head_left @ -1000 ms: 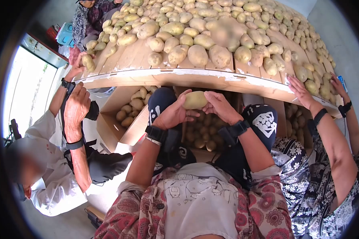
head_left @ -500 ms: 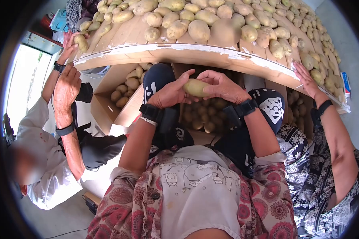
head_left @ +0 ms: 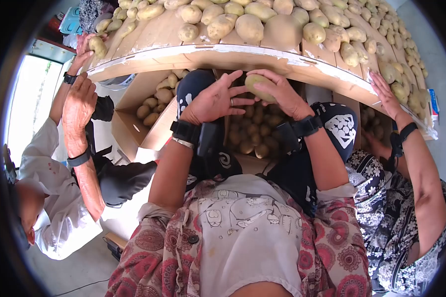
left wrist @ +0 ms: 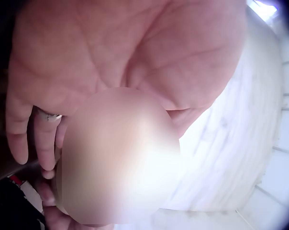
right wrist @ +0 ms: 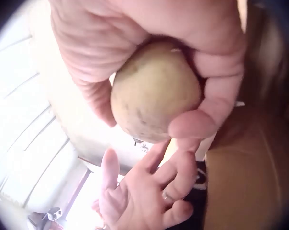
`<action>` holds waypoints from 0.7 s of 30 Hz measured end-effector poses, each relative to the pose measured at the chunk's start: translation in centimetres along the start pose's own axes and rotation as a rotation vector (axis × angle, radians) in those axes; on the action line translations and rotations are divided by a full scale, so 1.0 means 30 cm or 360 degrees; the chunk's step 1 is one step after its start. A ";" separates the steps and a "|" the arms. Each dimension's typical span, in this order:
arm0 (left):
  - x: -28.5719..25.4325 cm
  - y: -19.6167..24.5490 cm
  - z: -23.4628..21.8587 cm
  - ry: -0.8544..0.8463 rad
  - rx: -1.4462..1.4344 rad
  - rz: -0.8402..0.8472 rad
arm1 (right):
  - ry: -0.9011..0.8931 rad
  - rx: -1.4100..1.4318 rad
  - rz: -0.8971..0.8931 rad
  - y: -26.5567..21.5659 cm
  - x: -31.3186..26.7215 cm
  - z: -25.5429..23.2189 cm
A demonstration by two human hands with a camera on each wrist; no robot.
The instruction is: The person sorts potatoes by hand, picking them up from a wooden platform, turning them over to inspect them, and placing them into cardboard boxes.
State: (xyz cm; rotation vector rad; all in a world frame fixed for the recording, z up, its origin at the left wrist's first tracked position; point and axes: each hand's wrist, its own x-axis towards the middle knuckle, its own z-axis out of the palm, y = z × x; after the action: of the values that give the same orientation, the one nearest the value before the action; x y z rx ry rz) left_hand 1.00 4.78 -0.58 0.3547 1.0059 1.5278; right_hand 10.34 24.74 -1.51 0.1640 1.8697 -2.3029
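My right hand (head_left: pixel 285 96) grips an oval, yellow-green potato (head_left: pixel 258 86) in front of the table edge. In the right wrist view the potato (right wrist: pixel 151 88) sits between thumb and curled fingers, with darker specks on its lower skin. My left hand (head_left: pixel 214 101), wearing a ring, is just left of it with its fingers spread and palm turned toward the potato. The left wrist view shows that palm (left wrist: pixel 125 52) close up; a blurred patch hides the middle. Below both hands, several potatoes (head_left: pixel 252 131) lie in a box between my knees.
A cardboard-covered table (head_left: pixel 203 57) heaped with potatoes (head_left: pixel 249 28) spans the front. To the left stands an open carton (head_left: pixel 159 132) holding potatoes. One person's hand (head_left: pixel 80 101) is raised at left; another's hand (head_left: pixel 385 95) rests at the table's right edge.
The potato has passed from between both hands into my right hand alone and now stands more tilted. My left hand has let go and spread its fingers. The view has tipped downward.
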 end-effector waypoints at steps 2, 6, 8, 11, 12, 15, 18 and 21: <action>-0.006 0.004 -0.017 -0.0006 -0.0098 0.0041 | 0.0029 -0.0171 0.0090 0.018 -0.003 -0.031; -0.013 -0.001 -0.031 -0.0029 -0.0033 -0.0072 | -0.0084 -0.0576 0.0085 0.127 -0.004 -0.025; -0.016 -0.006 -0.022 0.0035 0.0056 -0.0105 | -0.0227 -0.0547 0.0259 0.186 0.011 -0.032; -0.014 -0.003 -0.025 0.0099 0.0212 -0.0065 | -0.0102 -0.0324 0.0642 0.179 0.000 -0.009; -0.016 0.001 -0.030 0.0008 0.0050 -0.0030 | -0.0095 -0.0325 0.0638 0.177 0.001 -0.007; -0.024 0.002 -0.037 -0.0074 -0.0121 0.0011 | -0.0011 0.0136 0.0534 0.180 0.017 -0.015; -0.028 -0.005 -0.036 -0.0057 -0.0095 -0.0002 | 0.0172 -0.0063 0.0343 0.169 0.032 -0.045; -0.018 -0.010 -0.030 -0.0046 -0.0071 -0.0006 | 0.0185 -0.0113 0.0188 0.174 0.032 -0.043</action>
State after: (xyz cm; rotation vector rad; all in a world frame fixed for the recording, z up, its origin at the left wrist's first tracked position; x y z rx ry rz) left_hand 0.68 3.91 -1.14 0.3422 0.9483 1.5353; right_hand 10.41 24.90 -6.97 0.3960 1.9364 -2.1887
